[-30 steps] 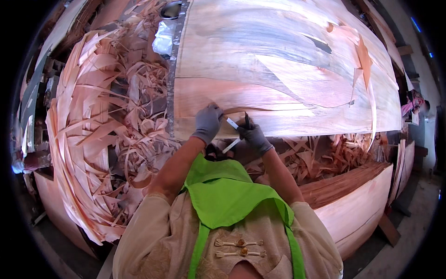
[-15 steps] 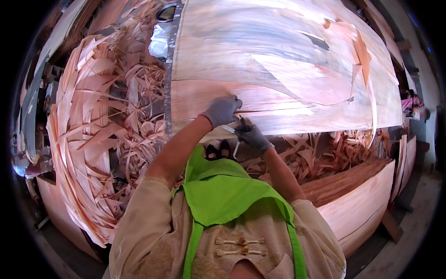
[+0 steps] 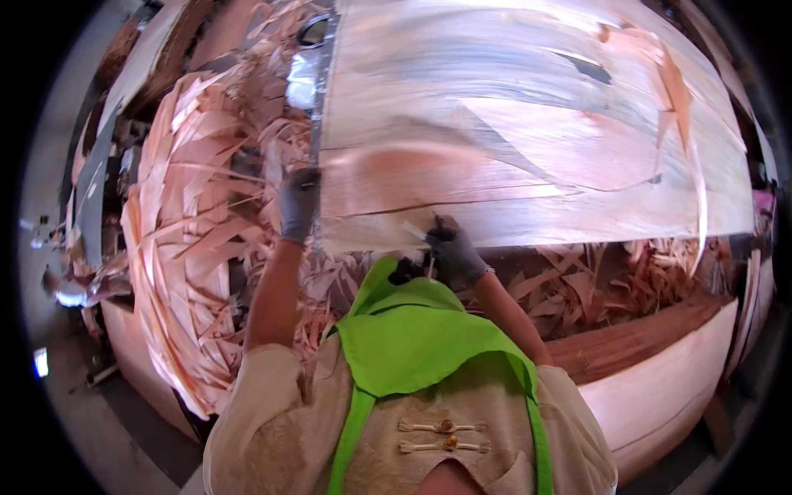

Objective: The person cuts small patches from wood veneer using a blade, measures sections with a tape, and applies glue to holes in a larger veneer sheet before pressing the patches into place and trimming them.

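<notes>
A large pale wood veneer sheet [image 3: 396,190] lies on a stack of similar sheets, a long split running across its near part. My left hand [image 3: 299,206], in a grey glove, is at the left edge of the stack, its fingers curled at the veneer's edge. Beside it the pinkish veneer bulges up and is smeared by motion. At the near edge my right hand [image 3: 455,251], also gloved, is closed around a slim tool with a pale flat end [image 3: 415,231]; its exact kind is hard to make out. The right fingertips are near the split.
Heaps of veneer scraps [image 3: 181,239] lie left of the stack and more scraps [image 3: 594,285] at the near right. A thick veneer stack [image 3: 652,363] stands at the lower right. Along the left edge are a white plastic bag [image 3: 303,78] and a dark round container [image 3: 313,31].
My left hand has moved left from the middle of the split to the sheet's left edge. The veneer there has bulged upward. My right hand keeps its tool near the front edge.
</notes>
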`<state>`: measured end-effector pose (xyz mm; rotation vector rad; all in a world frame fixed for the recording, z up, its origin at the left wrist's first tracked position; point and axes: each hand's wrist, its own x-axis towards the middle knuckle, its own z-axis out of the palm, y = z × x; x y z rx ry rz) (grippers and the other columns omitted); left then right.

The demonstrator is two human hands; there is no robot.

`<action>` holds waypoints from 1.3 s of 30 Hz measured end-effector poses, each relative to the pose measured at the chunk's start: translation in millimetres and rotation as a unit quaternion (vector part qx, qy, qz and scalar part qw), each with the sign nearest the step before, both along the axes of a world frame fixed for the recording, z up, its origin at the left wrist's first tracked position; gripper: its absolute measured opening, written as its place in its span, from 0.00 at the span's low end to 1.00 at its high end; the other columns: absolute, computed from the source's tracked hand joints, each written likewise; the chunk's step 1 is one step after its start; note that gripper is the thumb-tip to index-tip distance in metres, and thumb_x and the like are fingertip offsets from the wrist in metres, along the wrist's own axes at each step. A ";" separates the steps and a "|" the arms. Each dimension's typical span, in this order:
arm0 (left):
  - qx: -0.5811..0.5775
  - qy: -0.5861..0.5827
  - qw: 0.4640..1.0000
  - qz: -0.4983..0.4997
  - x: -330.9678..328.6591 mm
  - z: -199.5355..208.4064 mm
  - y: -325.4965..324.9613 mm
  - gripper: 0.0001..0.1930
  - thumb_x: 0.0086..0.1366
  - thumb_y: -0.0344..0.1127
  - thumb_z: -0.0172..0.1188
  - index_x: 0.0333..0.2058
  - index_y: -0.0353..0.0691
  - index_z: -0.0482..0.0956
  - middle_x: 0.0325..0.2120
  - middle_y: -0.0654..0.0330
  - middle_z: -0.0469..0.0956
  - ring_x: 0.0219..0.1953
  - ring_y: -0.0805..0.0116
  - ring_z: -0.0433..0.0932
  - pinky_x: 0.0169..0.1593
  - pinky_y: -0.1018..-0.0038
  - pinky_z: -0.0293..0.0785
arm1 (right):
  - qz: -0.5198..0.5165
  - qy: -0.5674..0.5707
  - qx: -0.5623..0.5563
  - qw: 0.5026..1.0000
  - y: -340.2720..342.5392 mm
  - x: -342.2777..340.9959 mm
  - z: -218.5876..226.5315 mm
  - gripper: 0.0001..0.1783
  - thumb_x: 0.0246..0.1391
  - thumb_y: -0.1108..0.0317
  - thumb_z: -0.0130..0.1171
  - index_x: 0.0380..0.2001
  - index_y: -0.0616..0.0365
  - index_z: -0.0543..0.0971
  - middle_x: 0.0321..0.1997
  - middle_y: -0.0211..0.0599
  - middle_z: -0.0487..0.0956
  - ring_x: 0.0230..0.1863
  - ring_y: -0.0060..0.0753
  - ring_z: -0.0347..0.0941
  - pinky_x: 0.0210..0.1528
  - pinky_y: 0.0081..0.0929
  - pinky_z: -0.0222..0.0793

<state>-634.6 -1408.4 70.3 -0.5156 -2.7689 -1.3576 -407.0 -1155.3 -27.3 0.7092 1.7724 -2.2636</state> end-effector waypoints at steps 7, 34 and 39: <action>-0.547 0.116 0.741 0.373 50.4 60.8 -193.2 0.23 0.53 0.40 0.58 0.48 0.38 0.70 0.42 0.48 0.75 0.40 0.50 0.76 0.42 0.62 0.73 | -0.021 -0.041 -0.031 0.998 -4.2 -10.6 46.0 0.07 0.54 0.70 0.55 0.30 0.63 0.77 0.20 0.29 0.72 0.19 0.22 0.64 0.23 0.22 0.62; -0.352 -0.011 0.931 -0.100 -60.8 -5.4 21.8 0.29 0.44 0.46 0.69 0.46 0.41 0.73 0.46 0.45 0.69 0.46 0.46 0.70 0.48 0.59 0.70 | -0.044 -0.051 0.003 0.998 -6.2 -9.9 26.6 0.05 0.52 0.72 0.58 0.29 0.64 0.78 0.21 0.30 0.75 0.20 0.20 0.68 0.22 0.18 0.62; -0.340 0.024 0.932 -0.123 -73.2 -33.3 4.5 0.21 0.46 0.39 0.65 0.40 0.41 0.76 0.37 0.47 0.75 0.42 0.49 0.73 0.46 0.62 0.70 | -0.037 -0.069 -0.010 0.997 -7.7 -14.0 47.6 0.05 0.52 0.74 0.58 0.29 0.65 0.78 0.22 0.31 0.75 0.21 0.20 0.68 0.24 0.19 0.63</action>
